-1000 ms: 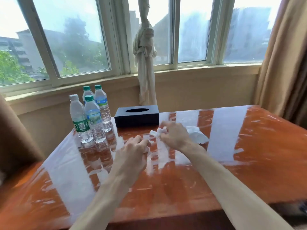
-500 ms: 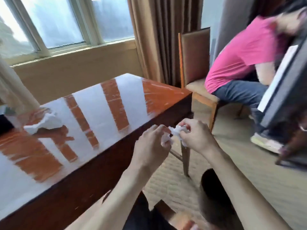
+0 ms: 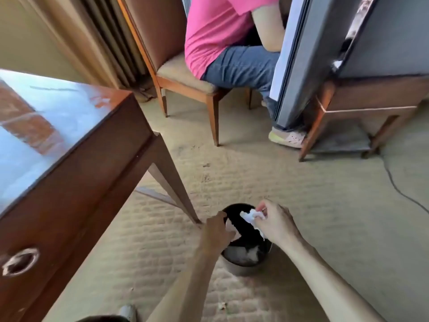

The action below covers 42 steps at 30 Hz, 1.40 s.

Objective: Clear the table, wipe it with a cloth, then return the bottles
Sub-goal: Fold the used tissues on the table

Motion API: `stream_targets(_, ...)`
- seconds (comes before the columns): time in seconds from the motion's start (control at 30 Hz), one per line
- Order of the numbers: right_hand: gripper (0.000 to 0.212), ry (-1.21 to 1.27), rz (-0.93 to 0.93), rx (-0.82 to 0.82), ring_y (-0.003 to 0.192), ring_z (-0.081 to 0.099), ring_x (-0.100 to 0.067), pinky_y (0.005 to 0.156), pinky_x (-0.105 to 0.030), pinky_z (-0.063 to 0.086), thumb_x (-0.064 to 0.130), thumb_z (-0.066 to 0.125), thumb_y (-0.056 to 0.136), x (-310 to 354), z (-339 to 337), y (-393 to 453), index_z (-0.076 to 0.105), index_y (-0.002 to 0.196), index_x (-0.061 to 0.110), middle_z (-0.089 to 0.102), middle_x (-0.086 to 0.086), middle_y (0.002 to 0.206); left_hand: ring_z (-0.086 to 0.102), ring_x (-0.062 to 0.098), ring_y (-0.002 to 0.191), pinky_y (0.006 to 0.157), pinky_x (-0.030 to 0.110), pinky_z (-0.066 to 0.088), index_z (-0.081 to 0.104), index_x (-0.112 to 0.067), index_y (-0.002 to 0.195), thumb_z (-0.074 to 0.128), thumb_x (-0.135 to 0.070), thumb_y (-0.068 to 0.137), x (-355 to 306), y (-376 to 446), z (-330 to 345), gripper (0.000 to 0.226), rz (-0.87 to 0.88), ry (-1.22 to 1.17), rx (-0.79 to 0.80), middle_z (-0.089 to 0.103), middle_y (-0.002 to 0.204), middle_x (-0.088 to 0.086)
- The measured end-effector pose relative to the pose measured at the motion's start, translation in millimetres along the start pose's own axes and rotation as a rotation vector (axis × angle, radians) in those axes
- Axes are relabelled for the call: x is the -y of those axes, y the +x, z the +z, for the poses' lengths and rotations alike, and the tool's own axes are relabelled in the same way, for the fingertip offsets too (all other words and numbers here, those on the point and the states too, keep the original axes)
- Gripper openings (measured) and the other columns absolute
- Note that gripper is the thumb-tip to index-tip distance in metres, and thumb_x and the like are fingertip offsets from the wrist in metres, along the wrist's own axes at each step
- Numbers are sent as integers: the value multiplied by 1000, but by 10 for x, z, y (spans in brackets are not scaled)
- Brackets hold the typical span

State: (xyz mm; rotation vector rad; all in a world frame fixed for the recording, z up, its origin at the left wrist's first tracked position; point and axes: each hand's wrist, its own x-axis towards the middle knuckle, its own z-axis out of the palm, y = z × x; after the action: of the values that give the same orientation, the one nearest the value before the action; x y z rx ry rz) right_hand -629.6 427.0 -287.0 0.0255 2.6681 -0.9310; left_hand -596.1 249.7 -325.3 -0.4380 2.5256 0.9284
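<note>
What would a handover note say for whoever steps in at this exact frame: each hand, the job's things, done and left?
Right hand: pinches a crumpled white tissue over the open black bin on the carpet.
Left hand: at the bin's near rim; what it grips, if anything, is unclear.
Table: only its corner shows, glossy and bare there; bottles and cloth out of view.
Done: tissue brought to the bin.
Left: drop it, wipe the table with a cloth, return the bottles.
</note>
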Motion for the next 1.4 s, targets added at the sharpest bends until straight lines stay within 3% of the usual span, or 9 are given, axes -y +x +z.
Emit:
stream_targets(0.2, 28, -226, 41, 308, 106, 60, -28, 81, -36, 48, 30, 55, 97, -118, 791, 678, 61, 122, 19, 59, -8, 125, 52, 24, 128, 100, 31, 45, 38, -21, 153, 65, -31, 94, 334, -46, -241, 66, 115, 229, 211, 46, 146, 6)
stream_targets(0.33, 50, -398, 30, 485, 126, 55, -37, 96, -38, 50, 32, 48, 104, -148, 963, 667, 43, 153, 28, 38, -18, 154, 54, 17, 126, 99, 34, 48, 37, -31, 152, 54, -37, 100, 556, -399, -698, 55, 201, 389, 91, 45, 147, -8)
stream_targets(0.47, 44, -353, -191, 369, 117, 62, -26, 73, -33, 52, 38, 39, 109, 561, 869, 175, 42, 153, 34, 44, -5, 153, 54, 6, 124, 100, 29, 48, 46, -38, 143, 50, -42, 101, 480, -1033, -1265, 43, 253, 269, -137, 52, 141, -18)
stream_targets(0.63, 34, -47, -677, 106, 116, 60, -10, 93, -33, 53, 33, 48, 106, 1795, 519, -1199, 56, 139, 36, 60, 10, 128, 62, 1, 106, 81, 32, 56, 52, -43, 129, 52, -44, 98, 572, -2467, -1838, 31, 361, 146, -538, 60, 120, -24)
stream_targets(0.77, 29, 167, -917, -25, 105, 63, -10, 90, -32, 54, 26, 52, 102, 2682, 284, -2052, 63, 128, 32, 61, 12, 115, 63, -5, 103, 85, 22, 54, 64, -37, 120, 56, -34, 95, 834, -3459, -2245, 26, 352, 95, -843, 64, 112, -27)
stream_targets(0.87, 27, 191, -1095, 4, 97, 65, -17, 85, -39, 55, 23, 55, 97, 3500, 459, -2634, 65, 122, 29, 62, 8, 105, 67, -4, 92, 82, 27, 57, 69, -30, 109, 56, -26, 91, 1333, -4196, -2685, 22, 280, -27, -1024, 70, 101, -23)
stream_targets(1.03, 35, 5, -1270, 150, 102, 65, -30, 89, -45, 55, 31, 55, 94, 4848, 1185, -3271, 63, 128, 24, 62, -5, 110, 60, -3, 72, 69, 29, 54, 71, -30, 99, 62, -21, 86, 2318, -5083, -3414, 19, -2, 149, -1191, 64, 83, -25)
stream_targets(1.23, 53, -346, -1217, 281, 122, 59, -36, 100, -45, 48, 47, 58, 95, 5975, 2098, -3608, 52, 145, 28, 52, -11, 133, 61, 20, 98, 73, 34, 54, 60, -21, 119, 51, -33, 95, 3105, -5521, -3876, 29, -420, 524, -969, 63, 109, -4)
stream_targets(1.4, 24, -412, -1204, 261, 108, 63, -34, 87, -38, 49, 25, 62, 91, 6235, 2566, -3581, 61, 113, 14, 60, -10, 115, 57, 18, 102, 79, 33, 55, 57, -18, 129, 56, -40, 95, 3481, -5366, -4116, 40, -462, 492, -968, 58, 116, -1)
